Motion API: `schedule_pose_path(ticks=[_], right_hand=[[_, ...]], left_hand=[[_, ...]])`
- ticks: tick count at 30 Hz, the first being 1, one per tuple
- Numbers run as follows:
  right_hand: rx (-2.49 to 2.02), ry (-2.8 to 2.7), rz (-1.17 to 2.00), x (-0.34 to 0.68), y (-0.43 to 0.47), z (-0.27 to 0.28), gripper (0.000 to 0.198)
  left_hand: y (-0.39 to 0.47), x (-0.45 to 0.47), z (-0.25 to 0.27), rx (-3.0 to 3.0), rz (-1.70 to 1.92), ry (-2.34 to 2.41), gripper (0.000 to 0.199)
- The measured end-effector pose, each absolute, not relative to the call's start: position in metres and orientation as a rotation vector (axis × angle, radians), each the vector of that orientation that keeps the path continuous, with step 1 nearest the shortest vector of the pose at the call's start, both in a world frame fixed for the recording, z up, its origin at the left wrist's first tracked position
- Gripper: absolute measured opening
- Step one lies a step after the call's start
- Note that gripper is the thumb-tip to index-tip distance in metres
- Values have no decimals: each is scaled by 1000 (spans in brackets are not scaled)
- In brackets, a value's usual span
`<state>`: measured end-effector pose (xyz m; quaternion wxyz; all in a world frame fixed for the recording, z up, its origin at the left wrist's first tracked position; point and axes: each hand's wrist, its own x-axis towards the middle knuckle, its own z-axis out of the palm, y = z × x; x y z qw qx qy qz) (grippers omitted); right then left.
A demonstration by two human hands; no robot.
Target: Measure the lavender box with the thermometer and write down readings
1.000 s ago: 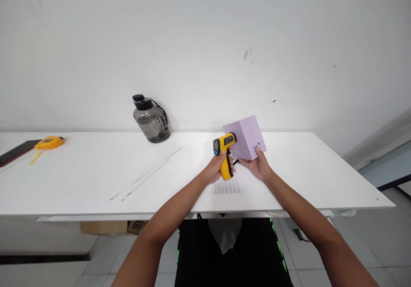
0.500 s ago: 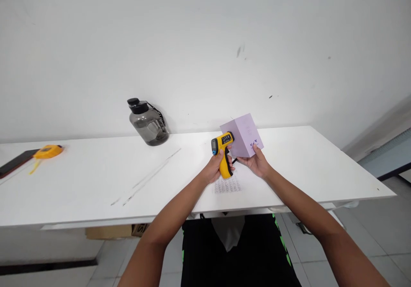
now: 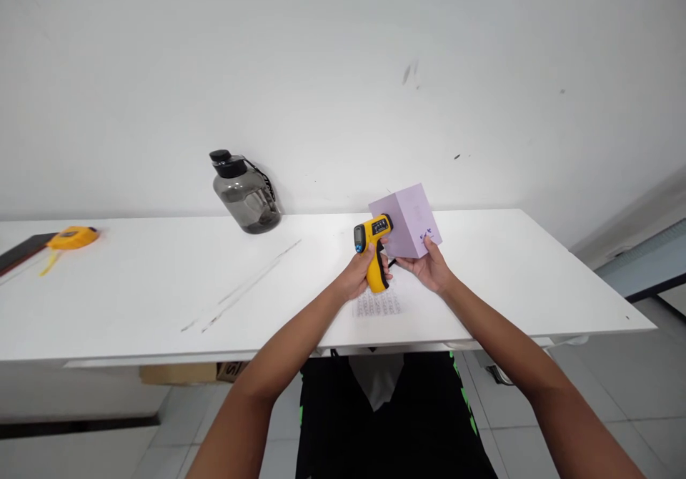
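Note:
A yellow and black infrared thermometer (image 3: 376, 268) is gripped by its handle in my left hand (image 3: 356, 275), with its small screen facing me. Its front end is against or very close to a lilac box (image 3: 419, 214) with small dark blue marks on one face. My right hand (image 3: 433, 268) holds the box from below by its lower corner, thumb on the marked face and fingers underneath. The box is tilted above the white table (image 3: 482, 293). Below the thermometer, a patch of rows of faint dark marks (image 3: 378, 302) shows on the tabletop.
A grey see-through water bottle (image 3: 247, 200) with a black lid stands against the wall. At the far left lie a yellow tape measure (image 3: 75, 237) and a dark flat object (image 3: 21, 252). Under the table is a cardboard box (image 3: 179, 373). The wall (image 3: 343, 93) rises behind.
The view has shifted slightly, so the table and bottle sit a little higher in the picture. Both hands keep their hold on the thermometer and the box.

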<state>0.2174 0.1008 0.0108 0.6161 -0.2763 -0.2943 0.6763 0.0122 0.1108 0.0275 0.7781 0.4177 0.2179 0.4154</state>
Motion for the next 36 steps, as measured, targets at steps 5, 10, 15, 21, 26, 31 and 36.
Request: schedule_pose_path(ticks=[5,10,15,21,26,31,36], right_hand=[[-627,-691,1557,218,101,11,49],[-621,-716,1578,220,101,11,48],[-636,-736,1589,221,102,10,50],[-633,-750,1612,224,104,8,52],[-636,-780,1623,227,104,9,56],[-652,-828,1584,228,102,14,60],[-752,-886,1505,224,97,26,67]], left_hand=[[110,13,29,887,898,458,78],[110,13,29,899,897,467,78],[111,12,29,925,883,479,82],[109,12,30,966,889,501,84],[107,13,32,1012,886,502,86],[104,15,37,1038,890,520,91],[106,19,34,1050,956,457,82]])
